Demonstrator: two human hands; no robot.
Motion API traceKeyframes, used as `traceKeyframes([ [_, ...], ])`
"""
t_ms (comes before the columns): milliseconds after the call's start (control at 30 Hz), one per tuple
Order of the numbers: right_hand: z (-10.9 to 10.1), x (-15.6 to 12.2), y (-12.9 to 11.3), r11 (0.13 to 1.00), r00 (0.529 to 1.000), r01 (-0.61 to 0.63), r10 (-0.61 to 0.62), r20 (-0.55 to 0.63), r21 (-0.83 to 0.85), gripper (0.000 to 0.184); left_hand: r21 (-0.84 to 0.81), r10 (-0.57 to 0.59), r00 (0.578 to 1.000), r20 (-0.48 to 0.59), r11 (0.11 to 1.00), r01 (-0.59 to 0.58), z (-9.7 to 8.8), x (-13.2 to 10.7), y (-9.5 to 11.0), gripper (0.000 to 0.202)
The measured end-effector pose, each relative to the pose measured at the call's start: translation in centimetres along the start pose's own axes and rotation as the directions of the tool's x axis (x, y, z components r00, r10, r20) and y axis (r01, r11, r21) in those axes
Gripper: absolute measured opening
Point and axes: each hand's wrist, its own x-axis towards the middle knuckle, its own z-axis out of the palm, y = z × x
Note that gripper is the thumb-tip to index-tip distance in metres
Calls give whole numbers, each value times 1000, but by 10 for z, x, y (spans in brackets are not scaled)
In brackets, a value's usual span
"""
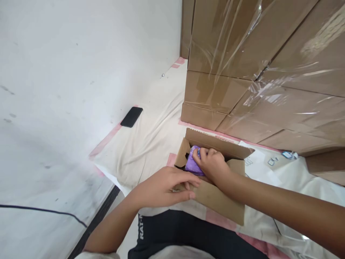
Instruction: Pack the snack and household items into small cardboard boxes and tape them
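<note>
A small open cardboard box (221, 201) lies on a white sheet in front of me, its flaps up. My right hand (211, 163) reaches inside it with the fingers curled round a purple packet (192, 162). My left hand (167, 187) rests on the box's near flap, fingers stretched out flat and pressing the cardboard. Only part of the purple packet shows; the rest of the box's inside is hidden by my hands.
A tall stack of large cardboard cartons (258, 68) wrapped in clear film stands just behind the box. A black phone (131, 117) lies on the sheet to the left. A white wall (67, 72) fills the left. A thin black cable (40, 210) runs along it.
</note>
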Motion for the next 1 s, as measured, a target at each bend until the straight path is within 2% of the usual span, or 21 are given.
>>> traceKeyframes([
  [133,6,11,-7,999,998,40,-40,53,11,45,-8,34,999,-26,999,-35,3,-2,-4,32],
  [233,9,9,-7,998,998,44,-46,35,52,45,2,49,997,-52,999,-49,4,-3,-4,30],
  [367,12,6,-7,983,998,57,-62,19,173,57,10,39,995,-87,999,-38,6,-2,-5,28],
  [467,12,8,0,965,996,45,-64,65,259,67,12,58,992,-114,998,-57,5,0,-6,27],
  [533,9,7,10,952,991,23,-63,121,304,72,61,118,977,-179,992,-109,3,0,-6,25],
  [633,0,-4,33,837,968,45,-171,183,545,81,102,146,964,-222,987,-126,2,-1,-6,24],
  [667,-4,-11,40,769,962,76,-223,155,635,80,97,128,970,-205,989,-110,3,-2,-7,25],
  [733,-13,-32,54,648,965,177,-263,0,741,66,90,155,971,-183,986,-141,6,-3,-14,23],
  [767,-15,-45,59,614,968,222,-231,-97,757,56,79,237,949,-207,971,-225,9,-4,-20,19],
  [800,-16,-59,62,593,964,264,-166,-206,760,48,65,346,896,-277,937,-342,12,-5,-28,16],
  [833,-13,-74,64,583,947,292,-67,-313,758,42,53,442,807,-391,887,-459,15,-6,-37,14],
  [867,-8,-90,63,582,908,307,58,-415,753,37,49,486,695,-530,835,-548,16,-6,-48,15],
  [900,2,-105,61,591,846,308,187,-499,745,33,44,470,592,-655,805,-591,18,-6,-59,22],
  [933,14,-119,57,606,774,299,298,-559,737,31,29,416,530,-739,806,-592,18,-5,-70,37],
  [967,29,-131,51,622,713,286,370,-596,729,30,0,356,530,-770,830,-557,19,-4,-79,56],
  [1000,45,-140,44,628,693,273,397,-601,729,31,-34,314,589,-745,863,-503,20,-3,-87,74],
])
